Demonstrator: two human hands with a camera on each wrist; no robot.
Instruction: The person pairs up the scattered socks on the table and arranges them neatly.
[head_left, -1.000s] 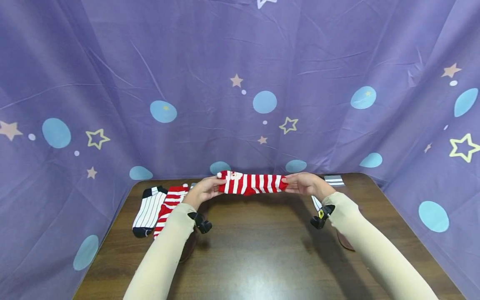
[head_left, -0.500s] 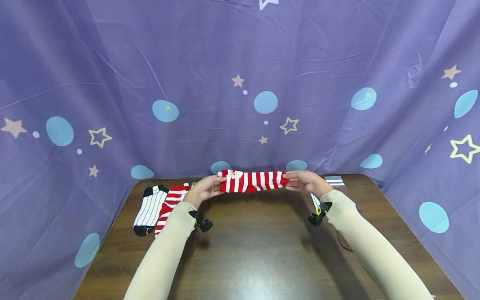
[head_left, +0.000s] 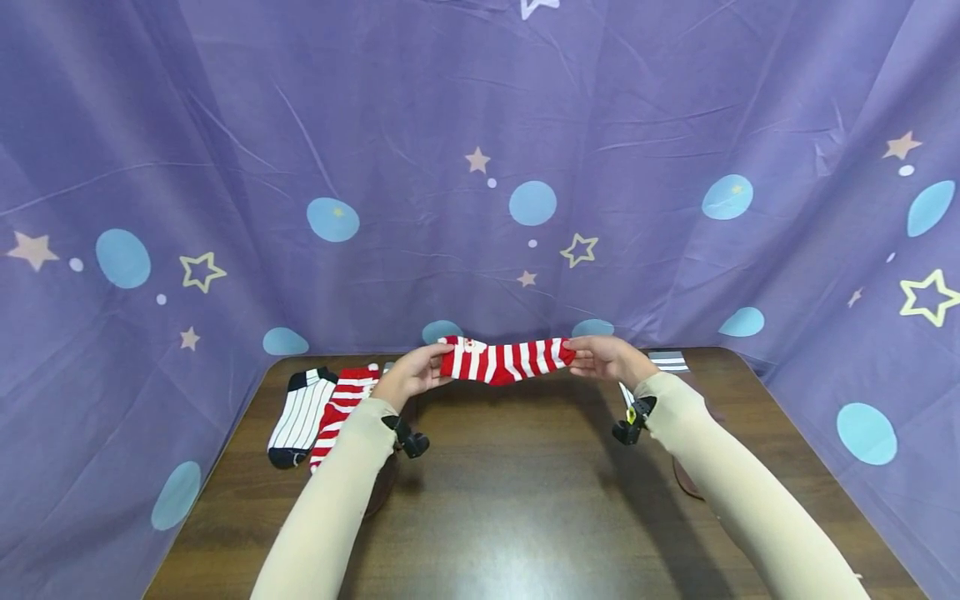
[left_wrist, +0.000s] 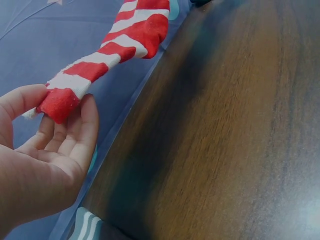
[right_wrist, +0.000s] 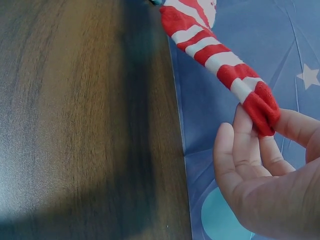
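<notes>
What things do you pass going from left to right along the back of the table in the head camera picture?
Black and white sock → red and white sock on the table → left hand → held striped sock → right hand → grey striped sock.

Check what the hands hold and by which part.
One red-and-white striped fabric sock, stretched above the table: left hand pinches one end, right hand pinches the other.
</notes>
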